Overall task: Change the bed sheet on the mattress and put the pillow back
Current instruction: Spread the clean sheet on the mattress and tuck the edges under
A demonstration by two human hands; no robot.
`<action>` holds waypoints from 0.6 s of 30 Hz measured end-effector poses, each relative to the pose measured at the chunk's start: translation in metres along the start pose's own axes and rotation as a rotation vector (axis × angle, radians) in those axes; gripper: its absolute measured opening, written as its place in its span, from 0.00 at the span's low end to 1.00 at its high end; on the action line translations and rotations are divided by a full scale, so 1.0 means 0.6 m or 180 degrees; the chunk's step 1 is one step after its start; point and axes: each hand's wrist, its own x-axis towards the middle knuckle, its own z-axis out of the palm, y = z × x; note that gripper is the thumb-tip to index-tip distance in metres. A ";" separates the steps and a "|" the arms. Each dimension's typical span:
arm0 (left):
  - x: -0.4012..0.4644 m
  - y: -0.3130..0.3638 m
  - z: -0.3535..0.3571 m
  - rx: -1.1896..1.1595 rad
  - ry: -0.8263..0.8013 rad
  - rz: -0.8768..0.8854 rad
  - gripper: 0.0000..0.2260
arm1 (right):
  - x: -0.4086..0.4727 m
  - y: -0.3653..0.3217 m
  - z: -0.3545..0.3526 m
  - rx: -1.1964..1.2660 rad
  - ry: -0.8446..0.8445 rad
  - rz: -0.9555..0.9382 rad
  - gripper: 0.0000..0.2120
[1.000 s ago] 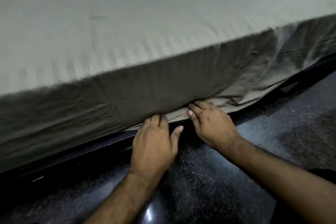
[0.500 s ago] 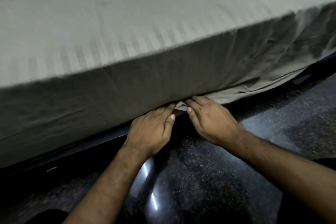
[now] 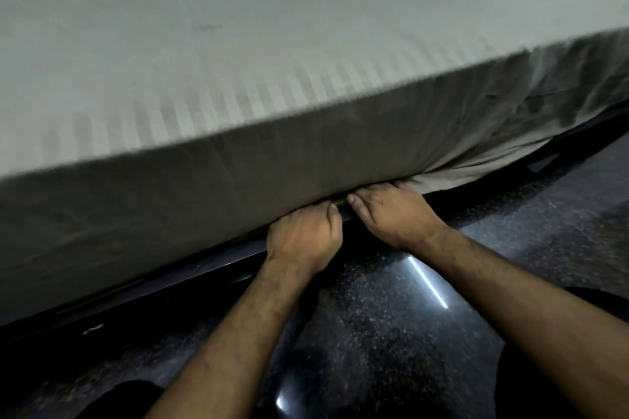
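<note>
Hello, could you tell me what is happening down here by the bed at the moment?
A person is kneeling on the dark floor and tucking the striped sheet under the mattress. The left hand and right hand work side by side at the lower edge, fingertips pushed in above the dark bed frame. To the left the sheet looks flat and tucked; to the right it hangs loose and wrinkled. No pillow is in view.

A dark speckled floor (image 3: 391, 343) fills the near part of the scene, glossy enough to carry a bright streak of reflected light (image 3: 429, 284) right of centre and a smaller glint (image 3: 282, 402) nearer. A dark bed frame rail (image 3: 163, 289) runs diagonally from near left to far right.
</note>
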 end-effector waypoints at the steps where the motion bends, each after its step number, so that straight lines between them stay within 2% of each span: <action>1: 0.006 0.006 -0.001 0.0000 -0.0008 -0.0110 0.18 | -0.010 0.000 -0.007 0.0125 0.0023 -0.0072 0.15; 3: 0.014 0.008 0.004 -0.0022 0.0078 -0.0233 0.18 | -0.034 -0.005 -0.012 0.0475 0.0181 -0.0112 0.12; 5: 0.020 0.005 0.009 -0.0071 0.0105 -0.0053 0.18 | -0.039 -0.001 -0.006 0.0673 0.0191 0.0051 0.18; 8: 0.012 -0.014 0.011 0.0065 0.0176 0.0462 0.20 | -0.014 0.008 0.009 0.0133 -0.0161 0.0147 0.22; 9: 0.008 -0.021 0.009 0.0101 0.0234 0.0672 0.21 | -0.002 0.007 -0.001 0.0004 -0.0521 0.0199 0.24; 11: 0.000 -0.034 0.014 0.0168 0.0332 0.1049 0.23 | 0.025 0.011 -0.014 -0.0156 -0.0763 0.0231 0.28; 14: -0.017 -0.036 0.022 0.0064 0.0463 0.1232 0.26 | 0.066 0.024 -0.006 0.0248 -0.0839 0.0528 0.24; 18: 0.001 -0.017 0.017 -0.0260 0.0132 0.1392 0.30 | 0.087 0.023 -0.005 0.0370 -0.1058 0.0499 0.27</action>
